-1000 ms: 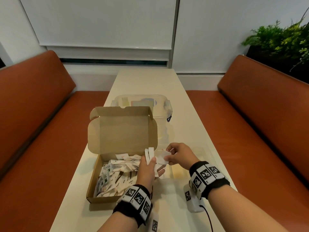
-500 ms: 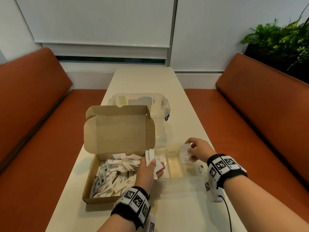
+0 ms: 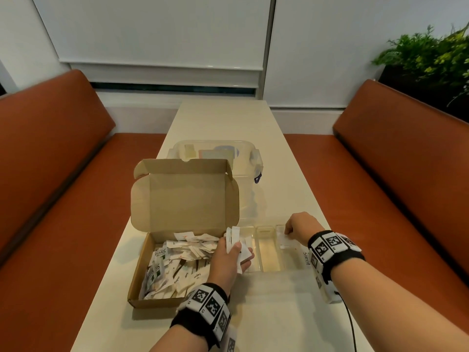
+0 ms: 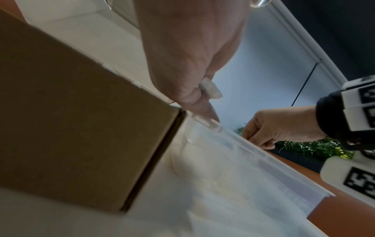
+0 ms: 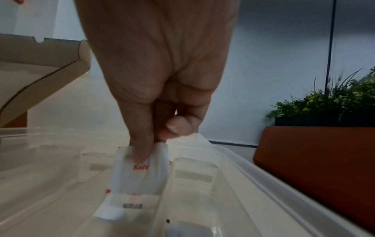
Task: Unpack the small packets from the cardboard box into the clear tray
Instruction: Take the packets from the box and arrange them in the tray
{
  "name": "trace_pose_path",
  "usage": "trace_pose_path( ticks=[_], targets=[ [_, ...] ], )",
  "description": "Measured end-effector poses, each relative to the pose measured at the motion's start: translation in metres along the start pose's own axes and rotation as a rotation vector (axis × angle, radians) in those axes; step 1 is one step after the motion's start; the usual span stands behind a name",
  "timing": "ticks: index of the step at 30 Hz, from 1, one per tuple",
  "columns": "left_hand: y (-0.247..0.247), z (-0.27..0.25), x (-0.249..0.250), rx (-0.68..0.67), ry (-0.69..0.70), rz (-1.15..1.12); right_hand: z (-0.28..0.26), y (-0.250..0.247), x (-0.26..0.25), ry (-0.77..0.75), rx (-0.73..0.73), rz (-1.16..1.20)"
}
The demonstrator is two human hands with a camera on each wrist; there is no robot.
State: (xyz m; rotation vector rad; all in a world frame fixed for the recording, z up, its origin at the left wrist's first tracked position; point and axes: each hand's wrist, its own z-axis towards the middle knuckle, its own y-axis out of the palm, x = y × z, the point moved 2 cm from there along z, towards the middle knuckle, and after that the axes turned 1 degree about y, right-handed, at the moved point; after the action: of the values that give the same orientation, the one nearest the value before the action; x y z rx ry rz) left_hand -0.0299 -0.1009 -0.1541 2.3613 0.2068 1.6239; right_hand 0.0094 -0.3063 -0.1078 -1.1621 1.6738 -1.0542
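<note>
An open cardboard box [image 3: 142, 288] full of small white packets [image 3: 182, 260] lies on the table, lid standing up. Right of it sits the clear tray [image 3: 269, 252] with several long compartments. My left hand [image 3: 232, 252] holds a bunch of white packets [image 3: 234, 237] over the box's right edge, next to the tray's left end. My right hand [image 3: 291, 231] pinches a white salt packet [image 5: 140, 174] by its top edge and holds it down in a compartment toward the right of the tray [image 5: 253, 170]. A Stevia packet [image 3: 306, 257] lies further right in the tray, partly hidden by my right wrist.
A clear lidded tub [image 3: 220, 153] stands behind the box. The narrow cream table [image 3: 253, 313] runs between two orange benches [image 3: 63, 199]. A potted plant [image 3: 429, 59] is at the far right.
My right hand carried one packet from my left hand rightward and lowered it into a tray compartment. The left hand stayed by the box's right edge with its bunch.
</note>
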Motion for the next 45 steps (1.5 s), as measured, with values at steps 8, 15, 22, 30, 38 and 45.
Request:
trace_pose_path(
  ticks=[8, 15, 22, 30, 38, 45],
  targets=[
    [0.000, 0.003, 0.000, 0.007, -0.009, -0.001, 0.004, 0.009, -0.007, 0.017, -0.053, -0.087],
    [-0.001, 0.005, -0.002, -0.003, -0.015, 0.026, 0.009, 0.016, -0.009, 0.005, -0.048, -0.152],
    [-0.002, 0.006, -0.003, -0.024, -0.017, 0.023, -0.002, 0.006, -0.019, -0.107, 0.143, 0.048],
    [0.003, 0.008, 0.007, 0.008, -0.020, -0.056, -0.020, 0.015, -0.070, -0.252, -0.142, 0.466],
    [-0.002, 0.004, 0.007, 0.011, -0.043, -0.063, -0.020, 0.014, -0.070, -0.211, -0.092, 0.687],
    [-0.003, 0.004, 0.002, -0.015, -0.063, -0.040, -0.013, 0.000, -0.047, -0.077, 0.005, 0.820]
  ],
)
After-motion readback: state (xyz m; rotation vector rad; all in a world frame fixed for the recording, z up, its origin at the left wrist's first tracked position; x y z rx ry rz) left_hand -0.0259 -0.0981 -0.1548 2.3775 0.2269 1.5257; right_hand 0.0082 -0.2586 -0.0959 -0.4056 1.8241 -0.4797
